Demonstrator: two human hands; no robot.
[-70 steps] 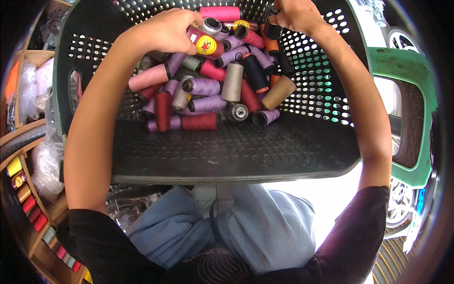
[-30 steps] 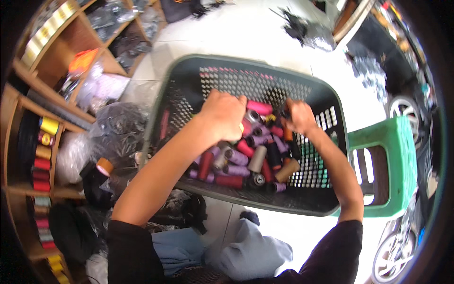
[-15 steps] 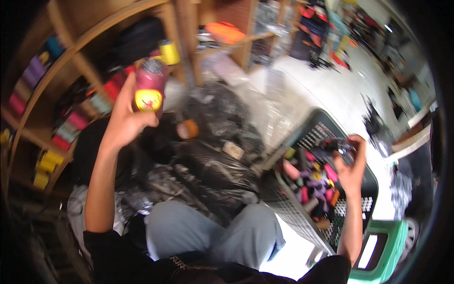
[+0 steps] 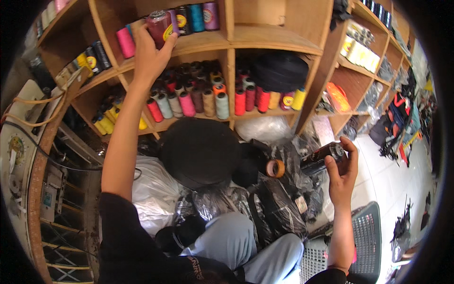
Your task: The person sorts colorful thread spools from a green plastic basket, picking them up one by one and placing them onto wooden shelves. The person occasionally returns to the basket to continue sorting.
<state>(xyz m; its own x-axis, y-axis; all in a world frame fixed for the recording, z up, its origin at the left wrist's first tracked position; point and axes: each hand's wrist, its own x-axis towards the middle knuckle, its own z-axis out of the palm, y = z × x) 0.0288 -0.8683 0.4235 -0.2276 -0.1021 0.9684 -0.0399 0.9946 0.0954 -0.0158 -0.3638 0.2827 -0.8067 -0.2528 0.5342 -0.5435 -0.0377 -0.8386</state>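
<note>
My left hand (image 4: 153,59) is raised to the upper shelf compartment, its fingers closed round a maroon thread spool (image 4: 159,28) with a yellow label. Behind and beside that spool stand other spools: a pink one (image 4: 126,43), a teal one (image 4: 196,18) and a purple one (image 4: 211,16). On the right, my right hand (image 4: 343,173) grips one end of a black thread spool (image 4: 322,158), held tilted above the floor and clear of the shelf.
Wooden shelves (image 4: 274,41) hold rows of coloured spools. Below them lie a large black roll (image 4: 199,152), orange-brown tape (image 4: 275,168) and black plastic bags (image 4: 283,208). A dark plastic basket (image 4: 371,236) stands at lower right; a white sack (image 4: 153,194) lies at left.
The view has swung left toward the shelves. My left hand has brought the maroon spool up to the upper compartment. My right hand, with the black spool, is no longer over the basket's contents.
</note>
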